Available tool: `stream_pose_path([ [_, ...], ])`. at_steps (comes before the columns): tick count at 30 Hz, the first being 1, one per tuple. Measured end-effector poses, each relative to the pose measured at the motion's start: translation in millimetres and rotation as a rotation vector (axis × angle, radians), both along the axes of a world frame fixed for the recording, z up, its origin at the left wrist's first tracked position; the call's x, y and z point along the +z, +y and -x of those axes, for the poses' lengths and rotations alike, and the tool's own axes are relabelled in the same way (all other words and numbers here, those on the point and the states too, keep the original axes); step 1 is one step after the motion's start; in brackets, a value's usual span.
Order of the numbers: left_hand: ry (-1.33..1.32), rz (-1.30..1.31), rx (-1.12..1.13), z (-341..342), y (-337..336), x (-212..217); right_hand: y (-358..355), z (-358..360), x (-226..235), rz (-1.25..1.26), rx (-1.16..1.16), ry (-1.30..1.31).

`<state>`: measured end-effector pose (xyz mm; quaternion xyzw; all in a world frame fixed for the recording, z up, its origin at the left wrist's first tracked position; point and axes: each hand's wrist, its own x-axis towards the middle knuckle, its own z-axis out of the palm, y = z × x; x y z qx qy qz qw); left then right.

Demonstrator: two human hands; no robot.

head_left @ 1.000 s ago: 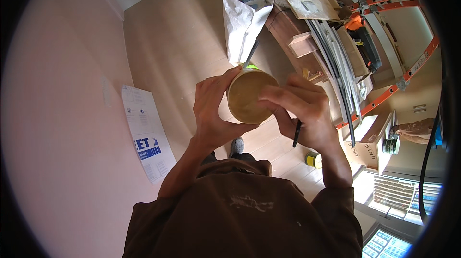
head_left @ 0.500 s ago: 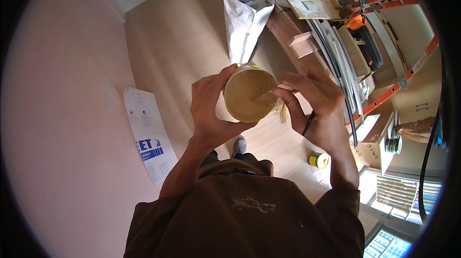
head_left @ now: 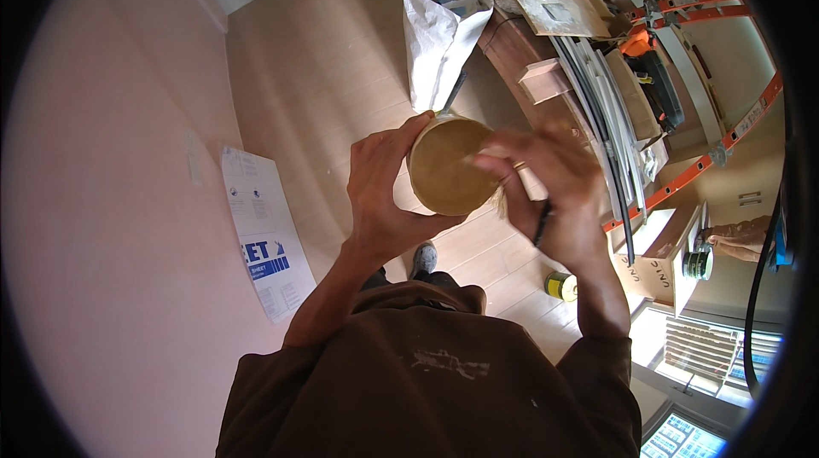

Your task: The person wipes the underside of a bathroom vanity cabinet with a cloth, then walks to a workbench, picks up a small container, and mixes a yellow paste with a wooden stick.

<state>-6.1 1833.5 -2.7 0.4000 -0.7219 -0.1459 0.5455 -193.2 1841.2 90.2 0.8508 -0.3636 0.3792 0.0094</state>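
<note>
My left hand (head_left: 375, 185) is wrapped around the side of a round can (head_left: 448, 170), its thumb along the near edge. The can is tipped so that its open top faces me, and tan material coats its inside. Over the right part of the opening is my right hand (head_left: 554, 181), fingers pinched together and blurred by motion. A thin stick runs from those fingers into the can, though the blur nearly hides it now. Pale bristles (head_left: 501, 201) show just below the fingers; what they belong to is partly hidden.
A white sack (head_left: 439, 40) of odds and ends stands ahead. Boards and long strips (head_left: 589, 100) are piled to the right, near an orange ladder (head_left: 682, 181). A yellow can (head_left: 560, 286) sits on the floor. Another person's hand (head_left: 738, 239) shows at far right, beside a green can (head_left: 698, 264).
The can has shifted slightly right in view with my left hand. My right hand has moved a little left over the opening and is now smeared by motion; the stick is less visible.
</note>
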Motion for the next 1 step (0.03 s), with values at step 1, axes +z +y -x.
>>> stream_pose_path([
  [1,-0.004,-0.006,-0.006,-0.5,0.7,1.3,3.1,-3.4,-0.6,-0.120,-0.013,0.010],
])
